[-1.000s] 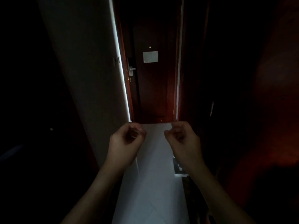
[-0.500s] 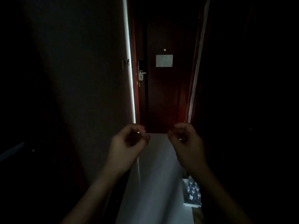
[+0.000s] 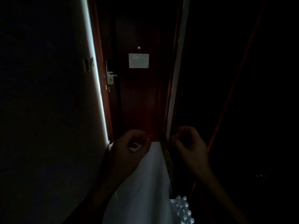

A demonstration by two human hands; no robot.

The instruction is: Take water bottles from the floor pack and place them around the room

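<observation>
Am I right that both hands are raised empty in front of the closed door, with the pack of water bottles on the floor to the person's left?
Not quite: the head view shows the pack of water bottles on the floor to the person's right, below the right hand. The left hand and right hand are indeed raised, seemingly empty, before the closed door.

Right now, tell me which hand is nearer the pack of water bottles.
The right hand: the pack of water bottles lies below its forearm, while the left hand is across the floor strip.
</observation>
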